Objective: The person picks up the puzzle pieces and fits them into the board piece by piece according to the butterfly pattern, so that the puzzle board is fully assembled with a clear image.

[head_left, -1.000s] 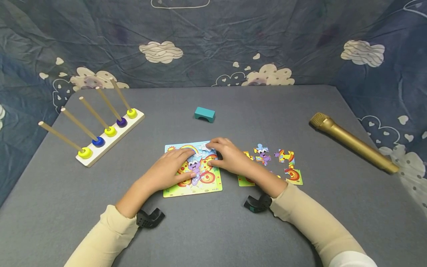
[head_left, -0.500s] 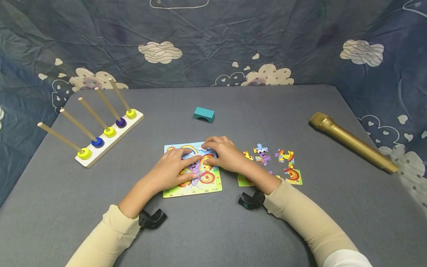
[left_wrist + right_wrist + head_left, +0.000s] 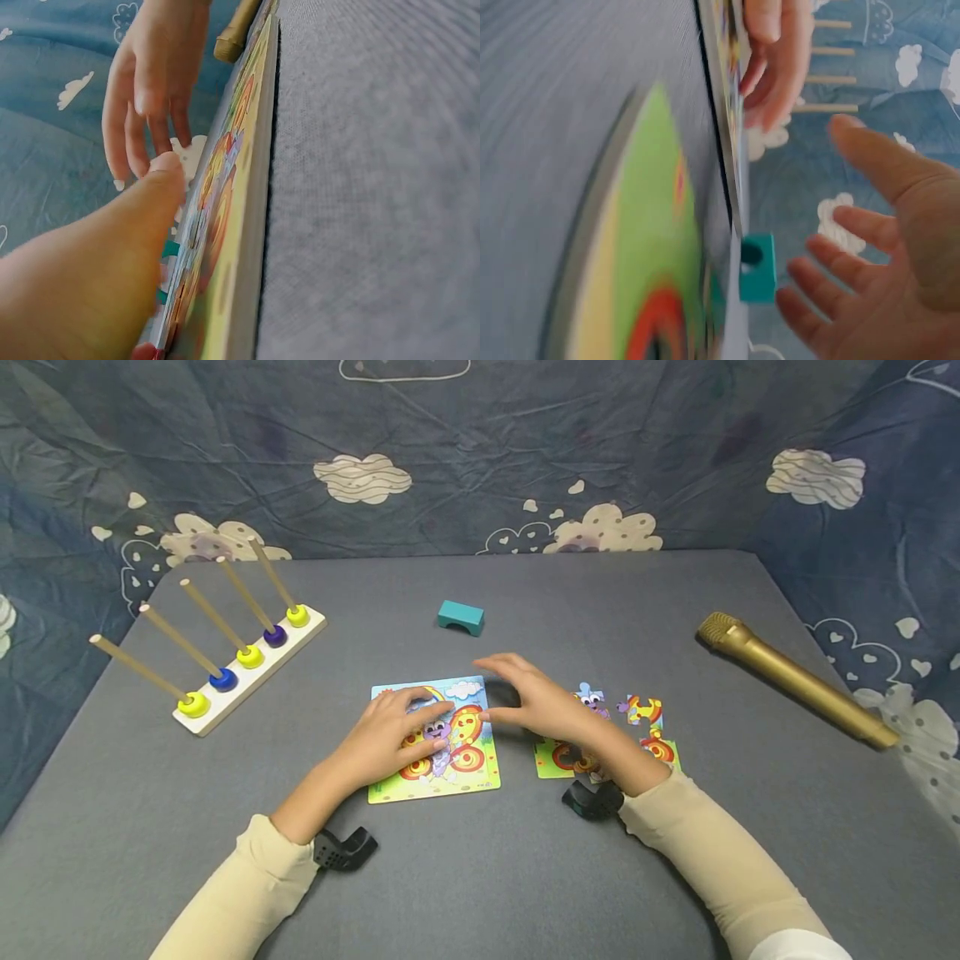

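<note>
A jigsaw board [image 3: 476, 772] with a purple butterfly picture lies flat at the middle of the table. My left hand [image 3: 390, 735] is over its left half, fingers spread and thumb extended, hiding part of the picture. Just beyond the right edge, my right hand [image 3: 543, 706] hovers with spread fingers and holds nothing. In the right wrist view, that right hand [image 3: 900, 240] is raised, its palm bare. Several loose puzzle pieces [image 3: 553, 762] lie right of the board, partly hidden under my right forearm; one shows purple cartoon eyes [image 3: 590, 700].
A teal arched block [image 3: 461, 617] sits behind the board. At the left stands a white peg rack [image 3: 258, 675] with upright wooden rods and coloured beads. A gold microphone [image 3: 798, 683] lies at the right. A blue patterned cloth [image 3: 480, 452] hangs behind the table.
My right hand has lifted off the board's upper right corner and moved right, its fingers spreading. A cloud picture there is now uncovered. My left hand stays over the board.
</note>
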